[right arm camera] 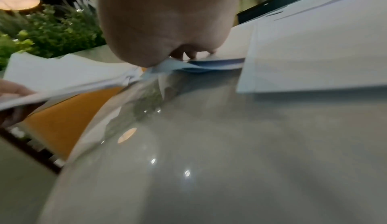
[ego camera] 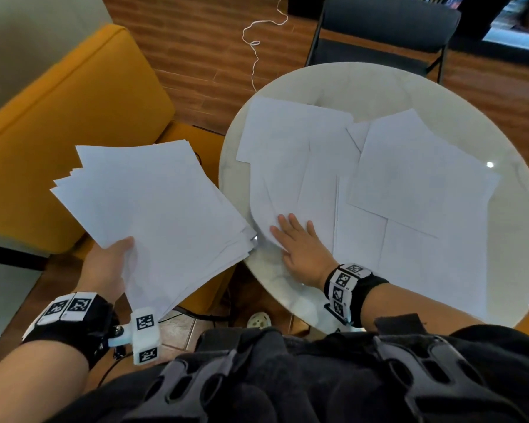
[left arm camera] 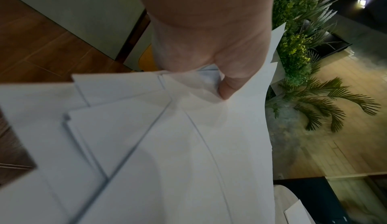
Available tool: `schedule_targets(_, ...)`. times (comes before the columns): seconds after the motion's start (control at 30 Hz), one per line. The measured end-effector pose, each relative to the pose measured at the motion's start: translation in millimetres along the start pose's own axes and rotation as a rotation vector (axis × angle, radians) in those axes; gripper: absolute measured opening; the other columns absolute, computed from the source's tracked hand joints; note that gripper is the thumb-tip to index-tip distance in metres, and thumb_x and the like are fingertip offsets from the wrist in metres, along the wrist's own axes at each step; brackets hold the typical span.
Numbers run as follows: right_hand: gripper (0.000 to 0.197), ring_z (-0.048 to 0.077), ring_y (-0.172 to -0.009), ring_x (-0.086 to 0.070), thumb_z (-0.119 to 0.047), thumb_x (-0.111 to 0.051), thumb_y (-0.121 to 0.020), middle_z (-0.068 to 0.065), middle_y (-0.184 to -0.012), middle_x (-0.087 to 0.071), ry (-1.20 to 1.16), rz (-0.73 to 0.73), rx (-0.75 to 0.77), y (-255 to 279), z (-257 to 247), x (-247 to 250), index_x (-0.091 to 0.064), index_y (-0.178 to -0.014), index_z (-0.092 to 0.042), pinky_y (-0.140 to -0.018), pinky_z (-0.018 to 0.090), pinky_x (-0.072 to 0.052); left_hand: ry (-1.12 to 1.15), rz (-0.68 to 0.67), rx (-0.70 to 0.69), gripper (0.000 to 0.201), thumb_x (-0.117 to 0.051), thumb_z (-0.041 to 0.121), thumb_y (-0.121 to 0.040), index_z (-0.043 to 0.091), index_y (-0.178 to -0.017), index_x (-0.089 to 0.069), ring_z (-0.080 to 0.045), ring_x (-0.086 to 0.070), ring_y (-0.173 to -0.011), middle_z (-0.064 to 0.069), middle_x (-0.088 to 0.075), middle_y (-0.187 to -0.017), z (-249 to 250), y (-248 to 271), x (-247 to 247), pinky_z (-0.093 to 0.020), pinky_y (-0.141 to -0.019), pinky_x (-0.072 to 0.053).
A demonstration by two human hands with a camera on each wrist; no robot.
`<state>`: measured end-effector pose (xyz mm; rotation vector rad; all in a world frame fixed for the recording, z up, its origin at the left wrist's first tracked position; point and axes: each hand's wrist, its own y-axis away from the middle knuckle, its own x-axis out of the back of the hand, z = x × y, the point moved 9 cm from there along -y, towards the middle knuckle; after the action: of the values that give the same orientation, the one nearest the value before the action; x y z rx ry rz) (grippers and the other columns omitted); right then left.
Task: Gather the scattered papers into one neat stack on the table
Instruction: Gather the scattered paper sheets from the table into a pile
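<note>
My left hand [ego camera: 112,265] grips a fanned bundle of white sheets [ego camera: 153,209] by its near corner, held in the air left of the round table [ego camera: 290,288]. In the left wrist view the thumb [left arm camera: 232,86] pinches the bundle [left arm camera: 167,144] from above. Several loose white papers [ego camera: 409,184] lie overlapping across the tabletop. My right hand [ego camera: 297,239] lies flat with straight fingers on the near-left sheet [ego camera: 275,190] at the table's left edge. In the right wrist view the fingertips [right arm camera: 184,53] press that sheet [right arm camera: 199,65] onto the glossy table [right arm camera: 230,144].
A yellow sofa [ego camera: 58,123] stands to the left, below the held bundle. A dark chair [ego camera: 385,29] sits behind the table, and a white cord [ego camera: 254,47] trails over the wooden floor. Bare tabletop shows along the far rim [ego camera: 364,77] and the near-left edge.
</note>
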<state>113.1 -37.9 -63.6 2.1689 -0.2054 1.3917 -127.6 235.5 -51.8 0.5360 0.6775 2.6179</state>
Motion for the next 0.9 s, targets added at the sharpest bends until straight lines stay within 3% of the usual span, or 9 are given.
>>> schedule_targets(0.13,0.053,0.025,-0.148,-0.014,-0.018,-0.029,-0.102,0.001,-0.160,-0.016,-0.295,0.075,-0.156,5.6,24.4,26.3,-0.014,-0.153,-0.021,-0.119,0.037,-0.010,-0.024,-0.049,-0.028,0.038,-0.059,0.016,-0.098,0.009,-0.135,-0.056,-0.027,-0.057,-0.116,-0.006,-0.061,-0.128,7.6,0.9,-7.9,-0.037,-0.099,-0.041)
schedule_targets(0.2,0.051,0.031,-0.139,-0.035,-0.020,-0.029,-0.102,0.005,-0.155,-0.032,-0.384,0.142,-0.206,7.2,34.9,37.3,-0.020,-0.152,-0.023,-0.113,0.037,-0.029,-0.041,-0.108,-0.026,0.035,-0.060,0.018,-0.098,0.012,-0.132,-0.058,-0.027,-0.057,-0.113,-0.005,-0.062,-0.125,9.5,2.2,-20.1,-0.039,-0.098,-0.041)
schedule_targets(0.27,0.050,0.028,-0.130,-0.048,-0.017,-0.031,-0.101,0.006,-0.148,-0.044,-0.433,0.207,-0.198,7.9,38.1,47.6,-0.026,-0.150,-0.023,-0.105,0.032,-0.038,-0.035,-0.160,0.006,0.034,-0.063,0.021,-0.095,0.015,-0.128,-0.061,-0.032,-0.059,-0.115,-0.006,-0.065,-0.127,7.0,0.6,-35.6,-0.046,-0.101,-0.044)
schedule_targets(0.47,0.052,0.019,-0.138,-0.039,-0.012,-0.035,-0.100,0.002,-0.154,-0.035,-0.405,0.267,-0.097,8.0,17.8,63.9,-0.025,-0.151,-0.022,-0.111,0.023,-0.026,0.087,-0.353,0.107,0.035,-0.057,0.008,-0.097,0.011,-0.133,-0.058,-0.031,-0.065,-0.105,-0.008,-0.069,-0.118,2.3,16.4,-108.5,-0.046,-0.088,-0.051)
schedule_targets(0.57,0.058,0.016,-0.143,-0.030,-0.005,-0.037,-0.097,0.000,-0.157,-0.027,-0.365,0.245,0.015,8.7,-7.1,66.8,-0.024,-0.151,-0.022,-0.112,0.020,-0.019,0.091,-0.409,0.154,0.037,-0.057,0.009,-0.098,0.010,-0.135,-0.056,-0.035,-0.064,-0.111,-0.014,-0.067,-0.125,0.5,24.8,-137.6,-0.052,-0.097,-0.049)
schedule_targets(0.67,0.058,0.019,-0.145,-0.026,-0.007,-0.028,-0.092,0.004,-0.158,-0.025,-0.310,0.204,0.159,7.3,-32.6,62.3,-0.029,-0.149,-0.020,-0.117,0.029,-0.019,0.092,-0.449,0.157,0.033,-0.055,0.010,-0.099,0.010,-0.132,-0.058,-0.034,-0.067,-0.108,-0.014,-0.069,-0.122,5.4,32.1,-157.2,-0.052,-0.099,-0.050)
schedule_targets(0.73,0.061,0.021,-0.146,-0.022,-0.004,-0.029,-0.091,0.005,-0.159,-0.022,-0.261,0.128,0.237,5.1,-46.1,53.0,-0.029,-0.149,-0.021,-0.119,0.033,-0.018,0.111,-0.422,0.137,0.033,-0.058,0.026,-0.099,0.012,-0.129,-0.062,-0.030,-0.069,-0.107,-0.012,-0.072,-0.122,9.6,33.2,-160.3,-0.050,-0.097,-0.052)
schedule_targets(0.83,0.062,0.017,-0.148,-0.017,-0.005,-0.038,-0.095,0.000,-0.160,-0.015,-0.181,-0.030,0.286,5.4,-57.5,36.2,-0.022,-0.151,-0.027,-0.118,0.028,-0.012,0.167,-0.448,0.152,0.077,-0.047,0.079,-0.081,0.025,-0.133,-0.062,-0.026,-0.066,-0.118,-0.004,-0.071,-0.127,12.8,33.8,-162.8,-0.048,-0.101,-0.049)
schedule_targets(0.9,0.057,0.015,-0.147,-0.018,-0.014,-0.038,-0.099,-0.004,-0.160,-0.015,-0.140,-0.107,0.303,6.6,-59.8,26.4,-0.021,-0.151,-0.030,-0.118,0.028,-0.015,0.202,-0.505,0.184,0.085,-0.036,0.085,-0.074,0.028,-0.131,-0.062,-0.024,-0.068,-0.114,-0.003,-0.072,-0.123,12.7,38.9,-166.3,-0.045,-0.098,-0.050)
